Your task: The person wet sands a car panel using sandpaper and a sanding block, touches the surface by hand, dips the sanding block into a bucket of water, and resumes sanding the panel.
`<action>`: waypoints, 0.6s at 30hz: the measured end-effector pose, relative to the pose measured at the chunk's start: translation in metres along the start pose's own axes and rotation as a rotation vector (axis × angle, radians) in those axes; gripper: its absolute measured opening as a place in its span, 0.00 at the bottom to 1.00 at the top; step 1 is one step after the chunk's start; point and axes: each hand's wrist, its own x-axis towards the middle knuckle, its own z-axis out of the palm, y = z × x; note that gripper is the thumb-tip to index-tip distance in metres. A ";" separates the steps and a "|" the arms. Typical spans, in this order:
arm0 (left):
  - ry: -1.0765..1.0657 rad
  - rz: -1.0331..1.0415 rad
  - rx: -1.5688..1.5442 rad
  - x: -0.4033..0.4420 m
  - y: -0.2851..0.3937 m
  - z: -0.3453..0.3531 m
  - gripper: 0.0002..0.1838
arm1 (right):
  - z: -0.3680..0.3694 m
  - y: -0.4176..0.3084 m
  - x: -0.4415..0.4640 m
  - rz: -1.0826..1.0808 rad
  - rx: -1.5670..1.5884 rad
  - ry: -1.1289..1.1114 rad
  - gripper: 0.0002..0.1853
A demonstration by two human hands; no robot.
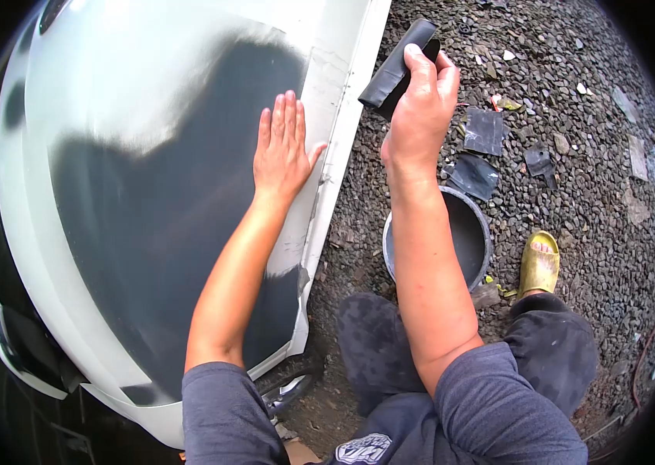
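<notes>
On my feed, the white panel [141,70] curves off at left into shadow; its straight right edge borders open gravel [598,155]. The left hand [282,151] lies flat, fingers nearly together and thumb out, at the border of the dark grey patch [165,201]. Beyond the edge, the right hand [426,97] is raised, gripping a folded black sheet [394,66] between thumb and fingers. I can't make out the sheet's inside; the right forearm hides part of the bucket [487,236].
</notes>
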 end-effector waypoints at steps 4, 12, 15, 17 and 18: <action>-0.052 -0.078 -0.097 -0.056 0.011 -0.002 0.49 | 0.001 0.006 -0.002 0.021 0.029 0.014 0.19; -0.124 -0.232 -0.150 -0.184 0.043 0.001 0.50 | -0.009 0.034 -0.005 0.061 -0.010 -0.022 0.21; -0.132 -0.266 -0.157 -0.245 0.053 0.007 0.51 | -0.013 0.043 -0.007 0.069 -0.073 -0.012 0.20; -0.170 -0.288 -0.168 -0.284 0.059 0.005 0.51 | -0.016 0.051 -0.008 0.073 -0.104 -0.008 0.20; -0.190 -0.304 -0.171 -0.303 0.062 0.003 0.51 | -0.017 0.055 -0.008 0.074 -0.116 -0.016 0.21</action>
